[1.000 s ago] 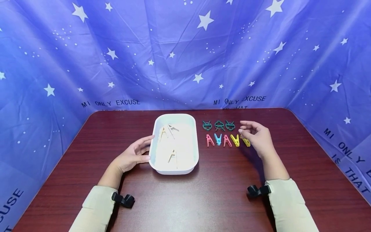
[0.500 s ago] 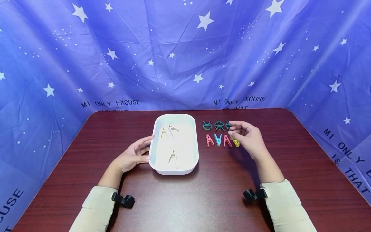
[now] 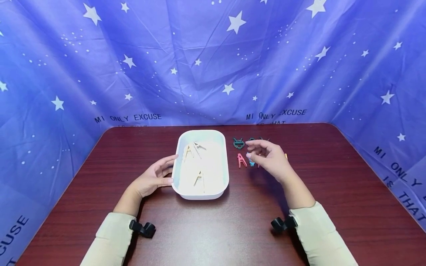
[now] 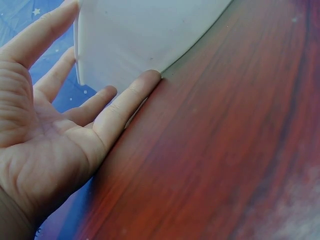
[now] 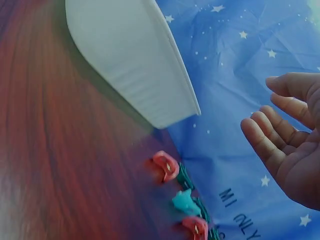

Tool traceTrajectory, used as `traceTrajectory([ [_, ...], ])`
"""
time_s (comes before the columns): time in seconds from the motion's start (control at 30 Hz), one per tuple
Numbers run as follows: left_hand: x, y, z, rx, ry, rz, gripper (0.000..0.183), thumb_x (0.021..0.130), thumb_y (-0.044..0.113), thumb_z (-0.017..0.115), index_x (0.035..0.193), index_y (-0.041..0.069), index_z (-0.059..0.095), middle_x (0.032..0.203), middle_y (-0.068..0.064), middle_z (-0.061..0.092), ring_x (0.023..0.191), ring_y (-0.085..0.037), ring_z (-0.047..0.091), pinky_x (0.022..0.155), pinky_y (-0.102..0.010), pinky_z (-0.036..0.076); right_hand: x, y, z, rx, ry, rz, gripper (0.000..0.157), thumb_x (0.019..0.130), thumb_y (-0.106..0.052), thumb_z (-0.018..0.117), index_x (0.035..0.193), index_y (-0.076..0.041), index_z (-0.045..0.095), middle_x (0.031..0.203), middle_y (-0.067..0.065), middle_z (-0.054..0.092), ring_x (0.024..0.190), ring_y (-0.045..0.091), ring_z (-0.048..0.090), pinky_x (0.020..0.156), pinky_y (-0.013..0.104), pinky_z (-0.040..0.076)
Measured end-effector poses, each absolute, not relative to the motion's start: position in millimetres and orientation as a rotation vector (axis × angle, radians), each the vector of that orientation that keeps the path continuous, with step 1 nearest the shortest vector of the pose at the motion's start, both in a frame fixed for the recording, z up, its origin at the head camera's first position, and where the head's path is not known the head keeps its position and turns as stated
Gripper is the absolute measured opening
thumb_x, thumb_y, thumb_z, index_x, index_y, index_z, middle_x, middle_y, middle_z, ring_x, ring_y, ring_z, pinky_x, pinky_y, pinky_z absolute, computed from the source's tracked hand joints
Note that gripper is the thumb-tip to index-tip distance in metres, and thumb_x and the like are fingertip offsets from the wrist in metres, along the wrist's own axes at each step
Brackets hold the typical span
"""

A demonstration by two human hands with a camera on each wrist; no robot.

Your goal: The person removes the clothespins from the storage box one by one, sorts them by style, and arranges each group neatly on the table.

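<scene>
A white plastic tray [image 3: 199, 197] stands on the table, with a few pale clothespins [image 3: 199, 178] lying inside. My left hand [image 3: 151, 179] rests against its left side, fingers nearly straight and touching the wall, as the left wrist view also shows. To the right of the tray my right hand [image 3: 269, 159] hovers over a group of clips, its fingers loosely bent and nothing between them. Below it are a pink clothespin [image 3: 241, 160] and a blue clothespin [image 5: 186, 202]. A green clip [image 3: 238, 143] lies behind them. The hand hides much of the other clips.
The dark red wooden table [image 3: 206, 236] carries everything. A bit of a yellow clothespin [image 3: 286, 156] shows past the right hand. Blue star-printed cloth [image 3: 213, 74] hangs around the table's back and sides. Black wrist straps [image 3: 143, 228] sit at the sleeves.
My right hand has moved left along the row of clips, from over the yellow ones to over the blue and pink ones. The left hand and tray hold their place.
</scene>
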State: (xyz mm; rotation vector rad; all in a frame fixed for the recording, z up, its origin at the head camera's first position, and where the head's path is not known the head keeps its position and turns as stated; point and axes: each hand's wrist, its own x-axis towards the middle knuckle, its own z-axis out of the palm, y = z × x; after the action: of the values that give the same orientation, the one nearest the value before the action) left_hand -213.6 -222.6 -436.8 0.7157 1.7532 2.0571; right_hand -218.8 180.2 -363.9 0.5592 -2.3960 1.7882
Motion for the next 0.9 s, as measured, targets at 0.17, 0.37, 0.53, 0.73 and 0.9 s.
traceTrajectory([
  [0.17,-213.7,-222.1,-436.6,0.712,1.751,2.062,0.080,0.083,-0.007,0.070,0.151,-0.001,0.027,0.150,-0.029,0.027,0.125,-0.032,0.048,0.092,-0.033,0.051,-222.8,166.0,-355.5,0.626,-2.460,1.797,0.035,0.084,-0.003,0.074,0.118,-0.003,0.067,0.101,0.015,0.068,0.082,0.018,0.064,0.063,0.027,0.051],
  [0.37,-213.8,-221.8,-436.6,0.705,1.743,2.062,0.080,0.083,-0.007,0.070,0.151,0.000,0.027,0.150,-0.029,0.027,0.125,-0.032,0.048,0.092,-0.033,0.051,-230.3,151.2,-345.6,0.736,-2.541,1.773,0.036,0.085,-0.007,0.075,0.119,-0.006,0.067,0.111,0.010,0.066,0.092,0.021,0.065,0.073,0.029,0.053],
  [0.53,-213.7,-222.5,-436.4,0.704,1.746,2.063,0.080,0.084,-0.007,0.069,0.151,0.000,0.027,0.150,-0.029,0.027,0.125,-0.032,0.048,0.092,-0.033,0.051,-238.8,136.5,-336.5,0.861,-2.592,1.734,0.033,0.084,-0.006,0.075,0.116,-0.005,0.068,0.111,0.012,0.068,0.095,0.022,0.064,0.077,0.031,0.054],
  [0.73,-213.0,-222.3,-435.6,0.694,1.751,2.061,0.081,0.083,-0.008,0.069,0.151,-0.001,0.027,0.151,-0.029,0.026,0.126,-0.033,0.047,0.092,-0.033,0.051,-250.7,117.2,-326.0,1.008,-2.680,1.613,0.030,0.084,-0.007,0.075,0.113,-0.006,0.070,0.107,0.005,0.070,0.090,0.019,0.066,0.074,0.032,0.054],
  [0.9,-212.6,-221.6,-434.4,0.691,1.741,2.062,0.081,0.083,-0.006,0.070,0.151,-0.001,0.026,0.151,-0.029,0.026,0.126,-0.033,0.047,0.091,-0.033,0.051,-262.7,102.5,-323.8,1.022,-2.714,1.621,0.029,0.084,-0.008,0.075,0.113,-0.006,0.070,0.112,0.004,0.069,0.089,0.019,0.067,0.075,0.033,0.054],
])
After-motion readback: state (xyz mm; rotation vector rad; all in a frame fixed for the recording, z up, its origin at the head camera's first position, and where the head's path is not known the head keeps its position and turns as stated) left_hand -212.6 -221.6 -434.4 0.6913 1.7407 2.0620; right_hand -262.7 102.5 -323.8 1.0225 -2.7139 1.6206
